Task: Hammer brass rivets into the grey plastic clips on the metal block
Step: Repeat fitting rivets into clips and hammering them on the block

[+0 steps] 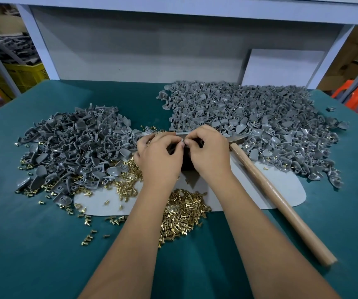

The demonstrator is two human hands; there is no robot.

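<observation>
No brand, label or writing can be read anywhere in the view. The left hand [159,157] and right hand [210,152] meet over the middle of the green table [33,244], fingertips touching at a small grey piece pinched between them; it is too small and too covered to say whether it is a clip alone or a clip with a rivet. The dark metal block [186,164] sits beneath and between the hands, mostly hidden by them, on a pale sheet [281,188]. A wooden-handled hammer [281,197] lies just right of the right hand, its head partly behind the fingers. Loose brass rivets [184,214] are heaped near the wrists and scattered leftward. A pile of grey plastic clips [72,145] lies to the left; a larger pile of clips [260,126], with brass pins showing on some, spreads far right. A yellow crate [16,76] at far left is cut off by the shelf frame.
</observation>
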